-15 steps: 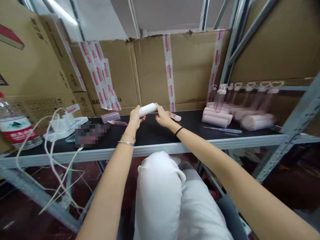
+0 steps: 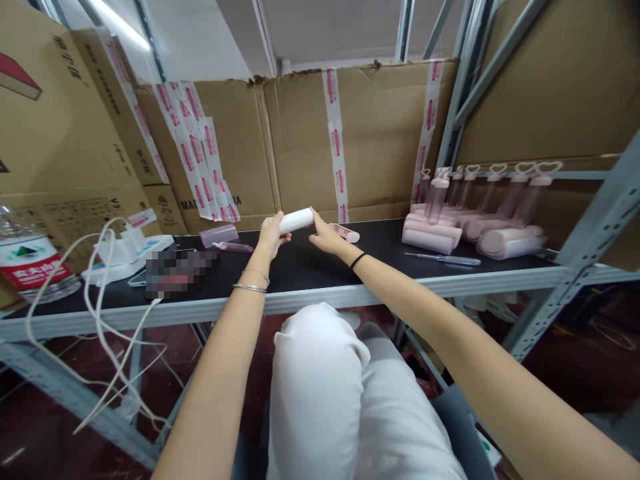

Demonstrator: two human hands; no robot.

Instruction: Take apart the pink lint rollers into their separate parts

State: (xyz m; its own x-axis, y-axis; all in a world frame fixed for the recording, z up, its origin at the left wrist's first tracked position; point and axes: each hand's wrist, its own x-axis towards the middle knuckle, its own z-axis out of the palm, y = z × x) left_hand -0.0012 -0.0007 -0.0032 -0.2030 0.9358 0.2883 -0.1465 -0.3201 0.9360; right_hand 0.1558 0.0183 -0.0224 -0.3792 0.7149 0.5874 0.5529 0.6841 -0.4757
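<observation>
Both my hands hold a white cylindrical roll [image 2: 296, 220] level above the black shelf top [image 2: 310, 263]. My left hand [image 2: 271, 235] grips its left end with curled fingers. My right hand [image 2: 324, 236] pinches its right end. Just right of my right hand a pink capped tube [image 2: 347, 233] lies on the shelf. A pale pink box [image 2: 219, 235] and a thin pink pen-like piece [image 2: 233, 247] lie to the left of my left hand.
Pink rolls [image 2: 433, 237] and clear heart-topped tubes [image 2: 500, 190] are stacked at the right, with a clear pen [image 2: 443, 259] in front. A white charger with cables [image 2: 125, 250] and a water bottle [image 2: 30, 257] stand left. Taped cardboard boxes [image 2: 310, 140] wall the back.
The view has shifted slightly; both hands still hold the white roll in about the same place.
</observation>
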